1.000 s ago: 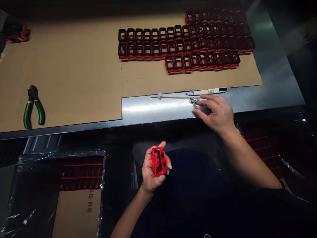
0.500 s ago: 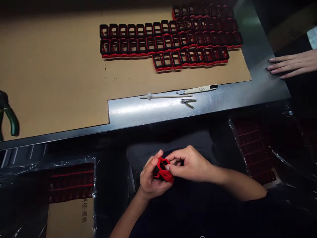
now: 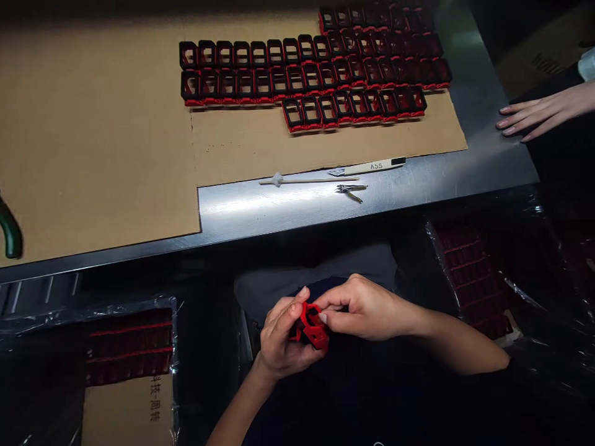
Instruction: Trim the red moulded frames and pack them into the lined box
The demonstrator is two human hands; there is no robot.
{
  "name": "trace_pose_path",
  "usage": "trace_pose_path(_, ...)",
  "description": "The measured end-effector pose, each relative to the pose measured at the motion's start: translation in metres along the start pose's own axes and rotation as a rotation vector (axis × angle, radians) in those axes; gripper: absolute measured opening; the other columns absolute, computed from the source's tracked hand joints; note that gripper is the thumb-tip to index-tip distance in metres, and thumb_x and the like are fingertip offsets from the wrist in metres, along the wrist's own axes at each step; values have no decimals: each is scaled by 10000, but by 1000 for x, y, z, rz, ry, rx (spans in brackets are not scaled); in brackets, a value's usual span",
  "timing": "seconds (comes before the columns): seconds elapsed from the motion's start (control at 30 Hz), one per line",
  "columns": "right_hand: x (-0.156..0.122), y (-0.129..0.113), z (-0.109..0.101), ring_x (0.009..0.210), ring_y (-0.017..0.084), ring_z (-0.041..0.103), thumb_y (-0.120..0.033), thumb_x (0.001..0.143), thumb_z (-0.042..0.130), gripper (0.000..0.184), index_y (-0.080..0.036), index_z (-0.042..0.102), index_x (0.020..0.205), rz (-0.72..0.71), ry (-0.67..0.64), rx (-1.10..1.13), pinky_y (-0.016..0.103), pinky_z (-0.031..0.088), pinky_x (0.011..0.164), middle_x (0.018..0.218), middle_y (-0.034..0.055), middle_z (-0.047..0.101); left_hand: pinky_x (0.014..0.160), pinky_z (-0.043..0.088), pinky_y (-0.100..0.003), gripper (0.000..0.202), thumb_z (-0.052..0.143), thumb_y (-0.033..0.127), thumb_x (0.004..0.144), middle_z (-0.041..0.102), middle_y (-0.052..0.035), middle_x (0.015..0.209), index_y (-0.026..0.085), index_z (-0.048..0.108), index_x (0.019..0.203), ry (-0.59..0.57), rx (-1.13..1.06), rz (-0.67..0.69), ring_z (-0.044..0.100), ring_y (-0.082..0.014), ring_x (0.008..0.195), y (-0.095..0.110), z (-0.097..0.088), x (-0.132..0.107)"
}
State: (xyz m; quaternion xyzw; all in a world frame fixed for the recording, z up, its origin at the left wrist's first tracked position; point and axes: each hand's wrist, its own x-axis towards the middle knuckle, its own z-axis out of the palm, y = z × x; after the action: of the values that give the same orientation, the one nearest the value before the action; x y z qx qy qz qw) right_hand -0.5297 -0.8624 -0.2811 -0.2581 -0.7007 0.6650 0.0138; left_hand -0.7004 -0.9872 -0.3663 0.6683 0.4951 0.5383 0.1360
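Note:
Held low over my lap is a small red-and-black plastic frame (image 3: 313,325). My left hand (image 3: 283,337) cradles it from below and my right hand (image 3: 367,308) pinches its near side with thumb and fingertips. Part of the frame is hidden by my fingers. Farther off on the steel table top (image 3: 279,210) lie small metal nippers (image 3: 352,192), a white craft knife marked A55 (image 3: 376,166) and a thin pale stick (image 3: 307,180); neither hand touches them.
Rows of red-and-black frames (image 3: 302,74) lie on a cardboard sheet (image 3: 106,142), with green-handled pliers (image 3: 9,232) at its left edge. A co-worker's hand (image 3: 543,111) rests at the right. Plastic-wrapped boxes of red parts (image 3: 127,347) stand below the table on both sides.
My right hand has stayed on the red frame, which has turned slightly between my hands. The view has drifted a little, so the table contents sit slightly further left. The co-worker's hand barely moved.

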Motion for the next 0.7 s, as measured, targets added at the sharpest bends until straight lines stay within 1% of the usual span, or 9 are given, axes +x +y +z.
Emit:
trace_pose_path(0.13, -1, -2, -3, 499, 41, 389, -186, 897, 558, 237, -125, 760, 1005, -14, -35, -9, 162, 283, 492, 579, -62, 506, 657, 610, -347, 855, 787, 293, 778, 632, -218, 1339, 189, 361, 1512, 5, -12, 6, 690, -209, 868, 1, 0, 1)
trace_pose_path(0.2, 0, -2, -3, 501, 41, 399, -179, 879, 577, 201, -124, 760, 941, -2, -36, 3, 161, 287, 491, 579, -62, 512, 661, 611, -346, 839, 780, 295, 789, 641, -218, 1327, 177, 367, 1509, 8, -6, 27, 695, -203, 851, 2, 0, 2)
trace_pose_path(0.3, 3, -1, 2, 506, 45, 444, -151, 836, 606, 136, -123, 726, 779, 48, -17, 10, 159, 303, 488, 581, -57, 551, 641, 612, -339, 832, 770, 328, 804, 666, -214, 1291, 182, 358, 1512, -12, 21, 42, 708, -204, 816, 4, -2, 5)
trace_pose_path(0.37, 4, -2, 4, 531, 54, 508, -152, 828, 618, 130, -129, 709, 737, 79, 4, 13, 153, 334, 503, 617, -47, 610, 624, 610, -331, 825, 758, 351, 818, 681, -214, 1265, 192, 351, 1517, -28, 38, 45, 715, -203, 795, 5, -3, 7)
trace_pose_path(0.43, 4, -3, 5, 540, 58, 533, -159, 835, 622, 136, -134, 711, 736, 87, 15, 9, 150, 346, 511, 630, -46, 632, 627, 609, -330, 825, 749, 352, 828, 691, -220, 1243, 184, 339, 1524, -32, 52, 50, 718, -203, 795, 5, -4, 7)
trace_pose_path(0.53, 3, -7, -1, 494, 39, 461, -126, 840, 606, 143, -139, 721, 756, 45, -32, -10, 152, 303, 487, 572, -67, 561, 635, 611, -340, 844, 761, 354, 817, 696, -215, 1237, 196, 335, 1529, -23, 59, 43, 717, -204, 796, 6, -4, 6)
trace_pose_path(0.63, 1, -9, -6, 471, 31, 387, -103, 847, 588, 162, -149, 744, 846, 1, -91, -26, 159, 268, 472, 541, -84, 473, 624, 609, -337, 847, 778, 355, 796, 687, -209, 1256, 216, 358, 1518, -6, 43, 31, 710, -202, 786, 7, -4, 6)
trace_pose_path(0.7, 1, -9, -7, 471, 31, 393, -112, 848, 596, 155, -148, 747, 850, 9, -86, -28, 157, 272, 469, 541, -84, 479, 625, 607, -332, 845, 773, 348, 800, 687, -209, 1254, 205, 354, 1520, -9, 43, 38, 706, -195, 774, 7, -4, 6)
